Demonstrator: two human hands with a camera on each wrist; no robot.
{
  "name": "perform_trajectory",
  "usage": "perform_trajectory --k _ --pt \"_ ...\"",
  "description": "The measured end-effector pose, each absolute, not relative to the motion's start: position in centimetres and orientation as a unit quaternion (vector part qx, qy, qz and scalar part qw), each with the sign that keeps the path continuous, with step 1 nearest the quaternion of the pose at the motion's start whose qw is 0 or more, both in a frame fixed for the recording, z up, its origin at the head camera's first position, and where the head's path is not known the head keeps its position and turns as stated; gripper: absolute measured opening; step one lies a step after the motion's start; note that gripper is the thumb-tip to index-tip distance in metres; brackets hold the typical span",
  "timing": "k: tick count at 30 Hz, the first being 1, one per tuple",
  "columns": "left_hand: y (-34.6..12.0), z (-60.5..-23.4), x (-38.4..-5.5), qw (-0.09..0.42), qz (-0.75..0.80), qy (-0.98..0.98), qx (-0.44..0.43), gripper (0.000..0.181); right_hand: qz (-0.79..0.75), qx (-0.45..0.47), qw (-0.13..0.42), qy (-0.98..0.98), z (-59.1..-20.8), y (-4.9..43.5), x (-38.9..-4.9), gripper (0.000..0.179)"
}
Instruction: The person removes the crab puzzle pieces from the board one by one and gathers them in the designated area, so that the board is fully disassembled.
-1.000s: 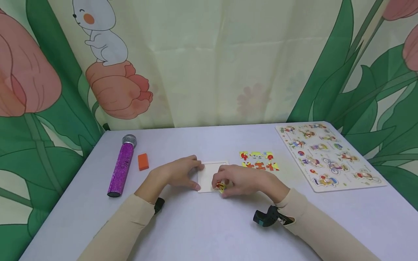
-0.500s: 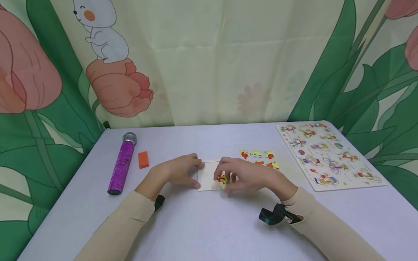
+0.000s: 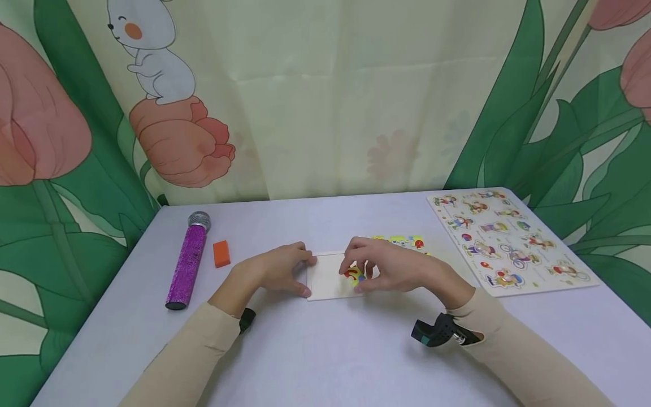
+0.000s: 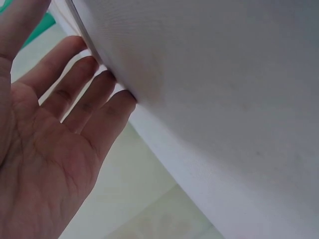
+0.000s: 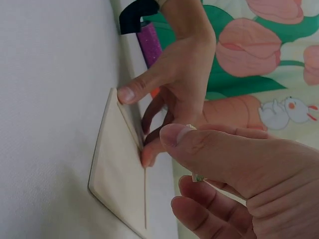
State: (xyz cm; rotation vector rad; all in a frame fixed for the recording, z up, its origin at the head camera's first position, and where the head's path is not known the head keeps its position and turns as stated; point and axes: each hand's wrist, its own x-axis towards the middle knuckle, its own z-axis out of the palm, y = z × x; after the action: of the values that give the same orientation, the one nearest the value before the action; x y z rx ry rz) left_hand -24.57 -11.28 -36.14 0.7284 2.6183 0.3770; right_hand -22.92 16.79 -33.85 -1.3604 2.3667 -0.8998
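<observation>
A pale wooden puzzle board (image 3: 325,280) with a shallow recess lies flat on the table. My left hand (image 3: 280,270) rests at its left edge, thumb and fingers spread, with fingertips touching the rim; in the left wrist view the left fingers (image 4: 107,117) look nearly straight. Over the board's right part, my right hand (image 3: 389,265) pinches a yellow and red jigsaw piece (image 3: 353,275) between thumb and fingertips. In the right wrist view the right thumb hides most of that piece. More jigsaw pieces (image 3: 399,240) lie behind the right hand, partly covered by it.
A purple glittery microphone (image 3: 185,265) and an orange block (image 3: 221,254) lie on the left. A large peg puzzle board (image 3: 508,243) with cartoon figures lies at the right. Behind the table (image 3: 315,356) hangs a printed curtain (image 3: 315,113).
My right hand has moved a little to the right and up with the jigsaw piece, covering more of the loose pieces behind. The left hand stays at the board's edge.
</observation>
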Motion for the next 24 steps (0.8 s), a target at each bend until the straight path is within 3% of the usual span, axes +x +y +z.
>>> perform_trajectory --k 24 --pt "-11.5 -36.0 -24.3 0.198 0.143 0.933 0.263 0.066 -0.317 -0.442 0.041 0.838 -34.7 21.6 -22.5 0.031"
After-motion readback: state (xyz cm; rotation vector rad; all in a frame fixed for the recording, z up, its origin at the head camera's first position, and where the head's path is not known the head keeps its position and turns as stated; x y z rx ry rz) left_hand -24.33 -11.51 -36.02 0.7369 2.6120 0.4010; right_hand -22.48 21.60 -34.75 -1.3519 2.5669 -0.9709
